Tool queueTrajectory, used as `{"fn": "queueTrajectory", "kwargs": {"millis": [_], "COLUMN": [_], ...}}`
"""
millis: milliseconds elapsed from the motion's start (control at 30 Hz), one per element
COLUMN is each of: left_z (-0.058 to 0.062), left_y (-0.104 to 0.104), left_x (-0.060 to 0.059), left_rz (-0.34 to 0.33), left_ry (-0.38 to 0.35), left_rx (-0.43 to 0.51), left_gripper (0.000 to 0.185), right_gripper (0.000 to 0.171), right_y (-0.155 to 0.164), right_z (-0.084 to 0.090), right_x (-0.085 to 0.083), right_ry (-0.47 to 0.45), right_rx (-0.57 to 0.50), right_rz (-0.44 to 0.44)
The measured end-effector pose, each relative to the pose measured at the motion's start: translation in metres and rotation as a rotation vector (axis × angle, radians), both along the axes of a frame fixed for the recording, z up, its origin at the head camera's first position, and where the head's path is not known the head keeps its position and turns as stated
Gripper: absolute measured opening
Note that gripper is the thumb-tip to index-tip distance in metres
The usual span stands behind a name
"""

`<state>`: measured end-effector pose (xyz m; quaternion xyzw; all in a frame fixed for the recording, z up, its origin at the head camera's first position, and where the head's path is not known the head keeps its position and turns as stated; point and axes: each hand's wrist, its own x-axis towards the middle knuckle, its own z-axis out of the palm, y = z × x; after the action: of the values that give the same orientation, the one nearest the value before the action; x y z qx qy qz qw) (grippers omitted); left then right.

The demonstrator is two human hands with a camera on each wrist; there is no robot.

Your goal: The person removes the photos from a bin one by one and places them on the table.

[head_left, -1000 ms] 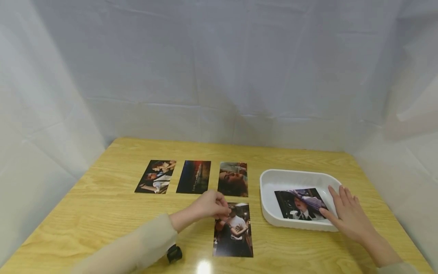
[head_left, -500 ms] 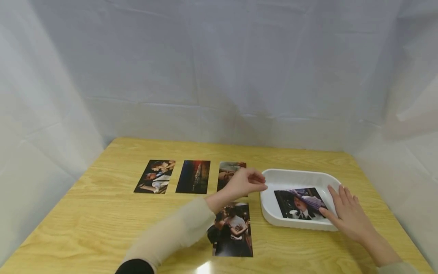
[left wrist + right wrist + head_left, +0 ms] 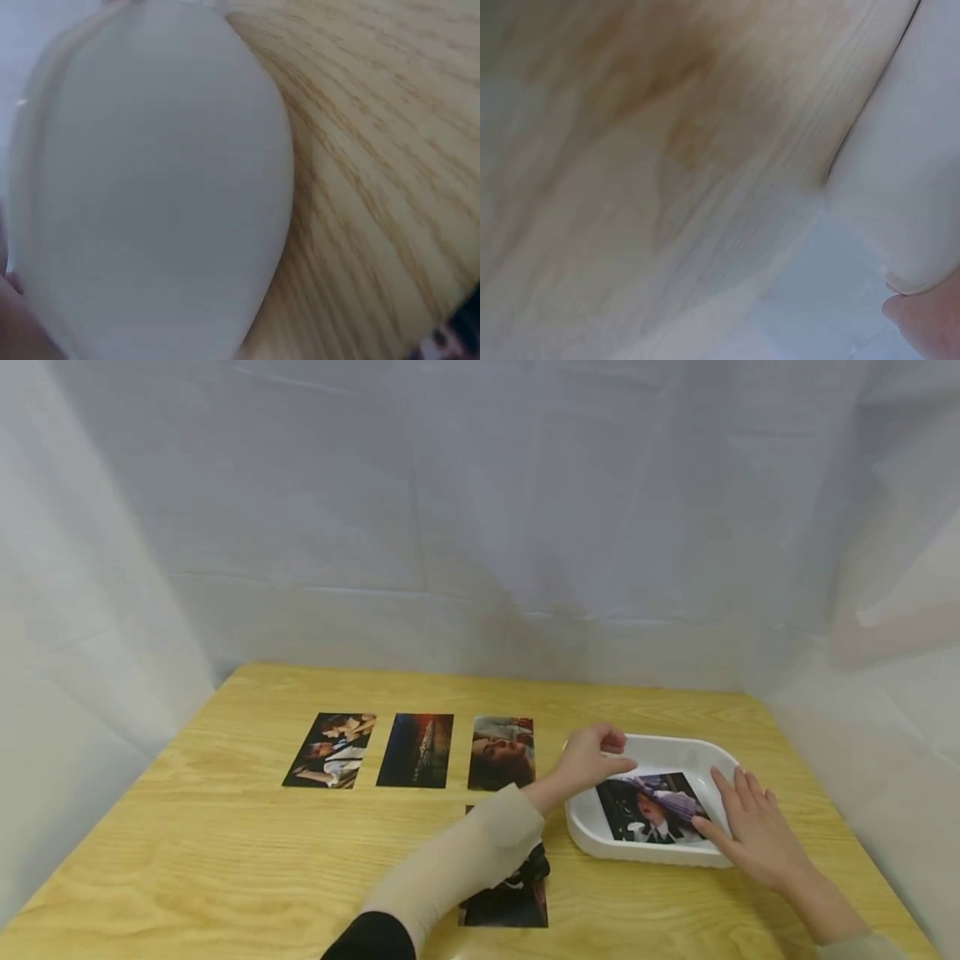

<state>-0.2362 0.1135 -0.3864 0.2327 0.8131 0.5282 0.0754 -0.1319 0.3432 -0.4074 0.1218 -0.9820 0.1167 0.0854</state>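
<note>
A white tray (image 3: 675, 747) sits on the right of the wooden table (image 3: 225, 843), and a photo of a person in a purple hat (image 3: 651, 807) lies inside it. My left hand (image 3: 618, 756) reaches over the tray's left rim with fingers curled, its thumb at the photo's far edge. I cannot tell whether it pinches the photo. My right hand (image 3: 742, 818) lies flat on the tray's right front rim, fingers straight. The left wrist view shows only the tray's outer wall (image 3: 150, 187) and wood grain. The right wrist view is blurred and shows the tray's edge (image 3: 907, 187).
Three photos lie in a row at mid-table: left (image 3: 327, 750), middle (image 3: 415, 750), right (image 3: 502, 753). A fourth photo (image 3: 504, 902) lies nearer me, partly under my left sleeve (image 3: 465, 860). White cloth walls close in the table on three sides.
My left hand has left the near photo and moved right and away, over the tray's left rim. The right hand has stayed on the tray.
</note>
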Motion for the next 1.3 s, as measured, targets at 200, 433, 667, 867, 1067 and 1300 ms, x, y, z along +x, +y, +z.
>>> {"fn": "queueTrajectory", "kwargs": {"millis": [200, 433, 667, 867, 1067, 1300], "left_z": [-0.006, -0.009, -0.018, -0.025, -0.024, -0.024], "left_y": [0.018, 0.030, 0.035, 0.037, 0.037, 0.037], "left_x": [0.000, 0.002, 0.003, 0.010, 0.013, 0.013], "left_rz": [-0.032, -0.099, -0.162, -0.180, -0.173, -0.152], "left_ry": [0.138, 0.355, 0.360, 0.303, 0.313, 0.300], "left_rx": [-0.169, -0.473, -0.698, -0.894, -0.953, -0.942], "left_gripper": [0.036, 0.045, 0.044, 0.051, 0.055, 0.054], "right_gripper": [0.073, 0.075, 0.074, 0.074, 0.073, 0.073], "right_y": [0.000, -0.001, 0.000, -0.001, -0.002, -0.002], "right_z": [0.000, 0.001, 0.001, 0.002, 0.002, 0.001], "right_x": [0.000, 0.000, 0.001, 0.002, 0.003, 0.003], "right_ry": [0.006, 0.016, 0.040, 0.038, 0.039, 0.023], "right_rx": [-0.003, 0.007, 0.006, 0.004, 0.002, 0.005], "right_rz": [0.000, -0.001, 0.009, 0.009, 0.013, 0.007]}}
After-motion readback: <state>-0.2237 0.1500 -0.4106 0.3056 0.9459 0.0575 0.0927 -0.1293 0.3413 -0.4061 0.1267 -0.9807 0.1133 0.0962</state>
